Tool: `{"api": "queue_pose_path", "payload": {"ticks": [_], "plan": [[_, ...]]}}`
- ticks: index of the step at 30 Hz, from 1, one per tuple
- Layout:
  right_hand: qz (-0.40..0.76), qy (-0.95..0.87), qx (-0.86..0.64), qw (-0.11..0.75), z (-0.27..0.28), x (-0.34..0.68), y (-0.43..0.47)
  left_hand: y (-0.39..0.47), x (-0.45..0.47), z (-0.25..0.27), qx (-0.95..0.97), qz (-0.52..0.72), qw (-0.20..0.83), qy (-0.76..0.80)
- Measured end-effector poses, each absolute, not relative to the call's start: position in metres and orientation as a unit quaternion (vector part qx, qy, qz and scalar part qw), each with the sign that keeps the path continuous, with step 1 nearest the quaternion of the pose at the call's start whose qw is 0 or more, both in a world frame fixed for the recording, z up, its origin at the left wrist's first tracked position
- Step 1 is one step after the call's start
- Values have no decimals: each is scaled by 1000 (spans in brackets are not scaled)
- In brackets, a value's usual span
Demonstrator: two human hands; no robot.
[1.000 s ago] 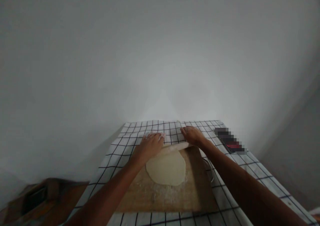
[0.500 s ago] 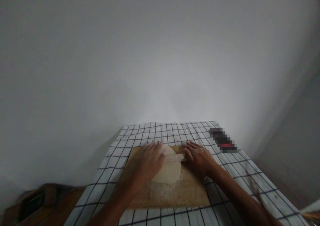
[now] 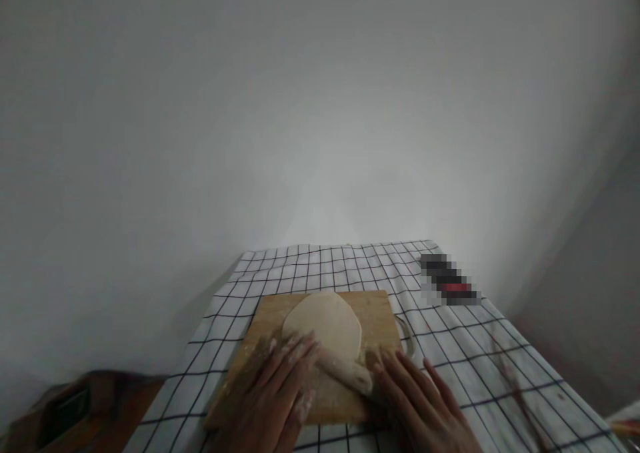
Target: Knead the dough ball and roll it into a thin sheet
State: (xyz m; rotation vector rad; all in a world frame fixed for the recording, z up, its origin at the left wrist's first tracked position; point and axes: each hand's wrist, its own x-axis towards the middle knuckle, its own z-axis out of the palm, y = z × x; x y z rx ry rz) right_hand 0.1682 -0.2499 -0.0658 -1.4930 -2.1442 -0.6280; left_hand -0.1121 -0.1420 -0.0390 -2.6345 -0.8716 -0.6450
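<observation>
A flat round sheet of dough (image 3: 323,323) lies on the wooden board (image 3: 375,306). At its near edge a floury rolling pin (image 3: 345,371) rests slanted, its right end closer to me. My left hand (image 3: 275,393), dusted with flour, is laid over the pin's left part with fingers stretched forward, hiding that end. Beside the pin's right end, my right hand (image 3: 420,396) has its fingers stretched and spread, palm down. Whether it touches the handle I cannot tell.
A white tablecloth (image 3: 230,326) with black grid lines covers the table. A metal loop handle (image 3: 407,336) sticks out from the board's right side. A pixelated dark and red object (image 3: 450,283) lies at the right edge. Brown wooden furniture (image 3: 80,406) stands at lower left; a wall rises behind.
Both hands and the rolling pin have come back toward me, from the dough's far part to its near edge. The pin has turned aslant, and the whole dough sheet now shows.
</observation>
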Motion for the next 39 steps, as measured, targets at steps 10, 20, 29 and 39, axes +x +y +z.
{"api": "queue_pose_path", "payload": {"ticks": [10, 20, 29, 39], "plan": [[-68, -706, -661, 243, -38, 207, -134, -81, -62, -26, -912, -197, 146, -329], [-43, -722, -656, 216, -21, 212, -19, 42, -34, -19, -918, -147, 116, -348], [-55, -785, -587, 191, -25, 208, -85, -10, -49, -22, -917, -164, 119, -344], [-38, -770, -571, 281, -37, 191, -197, -135, -89, -30, -909, -199, 168, -326]]}}
